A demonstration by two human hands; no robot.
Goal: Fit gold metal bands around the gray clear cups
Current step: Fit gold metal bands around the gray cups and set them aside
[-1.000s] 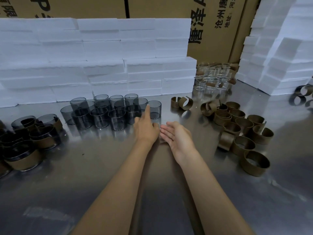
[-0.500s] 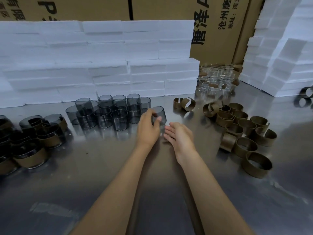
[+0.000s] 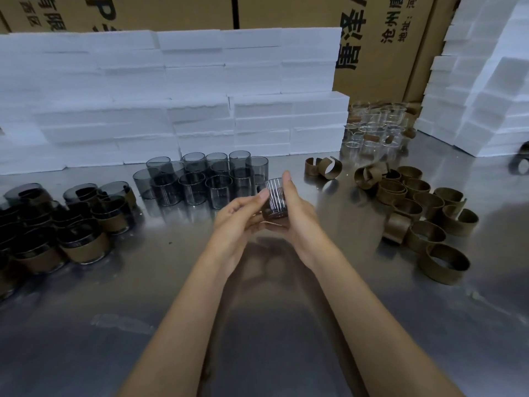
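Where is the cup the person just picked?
In the head view, the cup is held above the table between the left hand and right hand, just in front of the gray cups.

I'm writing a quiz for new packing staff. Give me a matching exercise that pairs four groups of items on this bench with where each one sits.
Things:
1. Bare gray cups
2. Loose gold bands
3. Cups already banded
4. Gray cup being held

Places:
A. Near left of the bench
B. Between the left hand and the right hand, above the steel table
C. Right side of the bench
D. Far centre, in front of the white foam blocks

Pairs: 1-D, 2-C, 3-A, 4-B
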